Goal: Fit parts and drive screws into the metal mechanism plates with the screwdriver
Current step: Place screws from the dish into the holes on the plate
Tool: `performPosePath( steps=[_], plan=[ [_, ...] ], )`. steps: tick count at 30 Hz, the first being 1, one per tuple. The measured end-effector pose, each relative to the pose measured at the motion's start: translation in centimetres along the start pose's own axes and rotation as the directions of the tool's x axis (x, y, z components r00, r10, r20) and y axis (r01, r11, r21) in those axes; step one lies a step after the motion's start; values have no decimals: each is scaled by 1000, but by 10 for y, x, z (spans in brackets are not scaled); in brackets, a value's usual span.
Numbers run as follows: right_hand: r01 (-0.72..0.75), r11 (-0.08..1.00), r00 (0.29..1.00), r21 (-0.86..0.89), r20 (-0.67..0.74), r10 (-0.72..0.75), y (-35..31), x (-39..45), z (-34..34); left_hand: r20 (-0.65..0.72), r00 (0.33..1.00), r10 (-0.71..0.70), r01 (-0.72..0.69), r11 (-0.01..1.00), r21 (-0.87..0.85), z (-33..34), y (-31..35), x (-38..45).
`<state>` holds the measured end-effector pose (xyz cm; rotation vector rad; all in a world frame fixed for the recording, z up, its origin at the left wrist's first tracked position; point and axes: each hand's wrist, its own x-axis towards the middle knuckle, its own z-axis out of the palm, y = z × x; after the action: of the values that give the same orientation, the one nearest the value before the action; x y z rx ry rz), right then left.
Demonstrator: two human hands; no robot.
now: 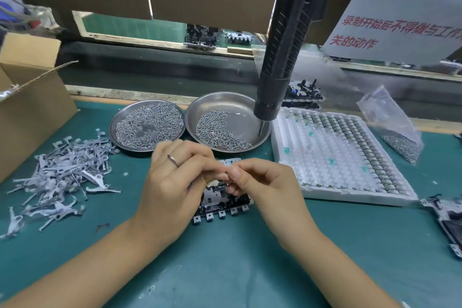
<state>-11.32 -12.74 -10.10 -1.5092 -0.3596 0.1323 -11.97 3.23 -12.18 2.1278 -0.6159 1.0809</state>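
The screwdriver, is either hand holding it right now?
No, the screwdriver hangs free above the right-hand dish, while the left hand and right hand meet over the mechanism plate.

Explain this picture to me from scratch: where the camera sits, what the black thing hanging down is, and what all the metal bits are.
There is no robot here. The camera sits on a person's head and looks down at their own two hands over a green work mat.

The black thing is an electric screwdriver hanging from above, untouched, its tip over the right steel dish. Both that dish and the left steel dish hold small screws. The grey heap at left is a pile of stamped metal levers. The white tray at right holds rows of small parts, with a plastic bag of more screws beside it.

The left hand and right hand meet above a metal mechanism plate lying on the mat. Their fingers seem to pinch something tiny; it is too small to identify.
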Motion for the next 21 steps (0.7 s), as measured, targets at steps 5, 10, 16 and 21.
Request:
performPosePath(
  steps=[5,10,16,21],
  plan=[
    [152,979,987,-137,-35,-158,3,-4,5,-20,996,85,-82,989,124,-2,-1,2],
    [228,939,970,-257,-30,-243,6,-6,12,-37,989,147,-136,970,200,-4,-1,5],
    [331,845,928,-420,-18,-372,10,-5,14,-46,995,94,-85,983,165,0,-1,2],
    [349,781,910,-518,-11,-414,13,-6,14,-3,999,34,-34,990,136,3,1,-1]
  ],
)
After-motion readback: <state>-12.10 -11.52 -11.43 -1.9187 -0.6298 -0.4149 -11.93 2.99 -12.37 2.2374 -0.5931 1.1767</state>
